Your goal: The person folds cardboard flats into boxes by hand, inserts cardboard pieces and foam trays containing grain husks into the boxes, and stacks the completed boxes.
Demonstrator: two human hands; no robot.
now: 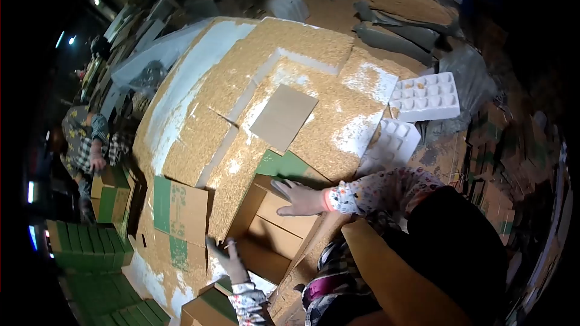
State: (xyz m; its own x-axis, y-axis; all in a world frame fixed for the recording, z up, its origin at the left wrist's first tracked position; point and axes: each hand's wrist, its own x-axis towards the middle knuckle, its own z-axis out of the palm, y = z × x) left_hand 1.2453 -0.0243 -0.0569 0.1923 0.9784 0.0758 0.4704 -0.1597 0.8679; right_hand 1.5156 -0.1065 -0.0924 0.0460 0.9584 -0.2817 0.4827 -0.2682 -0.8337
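An open cardboard box (275,238) with green outer flaps stands at the near edge of the table, and flat cardboard pieces show inside it. My right hand (297,198), in a grey glove, is over the box's far right part with its fingers spread. Beside the box's left side is my left hand (228,261), also gloved, fingers apart, near a brown and green flap (181,208). Neither hand holds anything that shows. A flat square of cardboard (284,118) lies beyond the box.
The large table (241,84) is strewn with brown granules. White moulded trays (426,96) lie at its right edge. A co-worker (84,145) bends over another box (112,196) at the left. Green boxes (90,253) are stacked at lower left, and another box (211,308) stands at the bottom.
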